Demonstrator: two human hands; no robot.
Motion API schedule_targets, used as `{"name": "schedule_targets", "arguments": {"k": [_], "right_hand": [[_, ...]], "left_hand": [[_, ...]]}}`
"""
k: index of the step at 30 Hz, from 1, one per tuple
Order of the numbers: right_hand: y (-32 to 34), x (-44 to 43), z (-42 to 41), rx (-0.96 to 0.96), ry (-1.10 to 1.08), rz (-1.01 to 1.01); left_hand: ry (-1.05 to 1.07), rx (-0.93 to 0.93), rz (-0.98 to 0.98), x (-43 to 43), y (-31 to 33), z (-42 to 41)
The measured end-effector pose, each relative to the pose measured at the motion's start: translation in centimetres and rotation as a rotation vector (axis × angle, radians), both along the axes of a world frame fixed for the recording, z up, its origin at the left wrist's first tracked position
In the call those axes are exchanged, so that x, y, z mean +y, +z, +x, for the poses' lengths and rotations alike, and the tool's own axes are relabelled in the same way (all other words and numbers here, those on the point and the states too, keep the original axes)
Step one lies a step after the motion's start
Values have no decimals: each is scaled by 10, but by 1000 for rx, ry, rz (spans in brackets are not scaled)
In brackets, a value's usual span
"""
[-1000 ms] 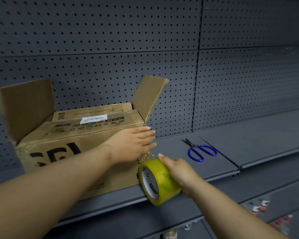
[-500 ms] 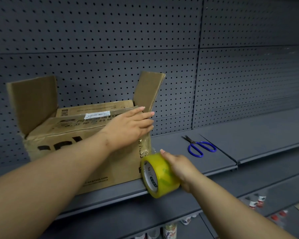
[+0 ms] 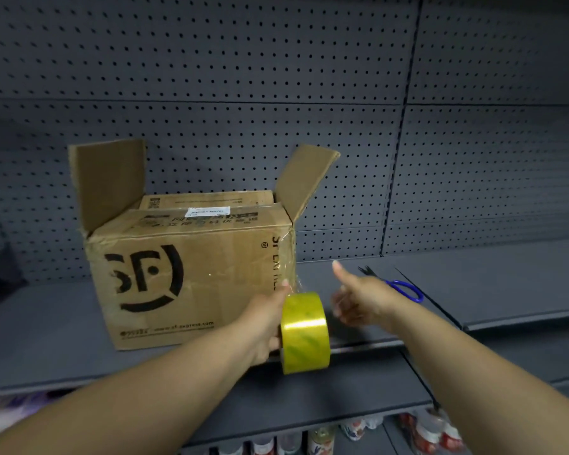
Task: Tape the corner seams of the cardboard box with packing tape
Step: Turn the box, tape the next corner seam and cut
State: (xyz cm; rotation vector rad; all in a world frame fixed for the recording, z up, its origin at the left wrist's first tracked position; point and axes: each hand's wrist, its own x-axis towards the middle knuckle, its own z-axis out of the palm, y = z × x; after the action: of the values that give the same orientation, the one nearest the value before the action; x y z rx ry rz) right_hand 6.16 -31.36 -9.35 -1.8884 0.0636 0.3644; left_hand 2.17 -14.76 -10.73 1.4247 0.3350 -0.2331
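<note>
A brown cardboard box (image 3: 191, 274) with a black logo stands on the grey shelf (image 3: 46, 336), its two side flaps raised. Clear tape runs down its front right corner seam to the yellow tape roll (image 3: 304, 333). My left hand (image 3: 268, 326) holds the roll just in front of the box's lower right corner. My right hand (image 3: 358, 300) hovers to the right of the roll, fingers spread and holding nothing, close to the blue-handled scissors (image 3: 401, 289) lying on the shelf behind it.
A dark pegboard wall (image 3: 309, 77) backs the shelf. A second shelf section (image 3: 506, 284) continues to the right. Bottles and packets (image 3: 408, 428) stand on a lower shelf beneath the front edge.
The tape roll passed from my right hand to my left. My left hand came down off the box's top corner. My right hand let go and moved right toward the scissors.
</note>
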Motion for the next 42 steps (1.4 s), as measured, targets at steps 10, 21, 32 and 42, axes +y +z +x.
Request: {"name": "schedule_targets", "arguments": {"k": [10,21,32,42], "right_hand": [[-39,-77,81,88,39,-1185],[-28,-75,96,-123,269,-897],[48,-57,76,-54,968,-942],[53,-15,80,37,1052,-1034]], "left_hand": [[151,45,16,-17,0,-1],[282,-5,46,-28,6,-8],[310,-43,5,-31,-3,-5],[320,-56,-21,-28,-4,-4]]}}
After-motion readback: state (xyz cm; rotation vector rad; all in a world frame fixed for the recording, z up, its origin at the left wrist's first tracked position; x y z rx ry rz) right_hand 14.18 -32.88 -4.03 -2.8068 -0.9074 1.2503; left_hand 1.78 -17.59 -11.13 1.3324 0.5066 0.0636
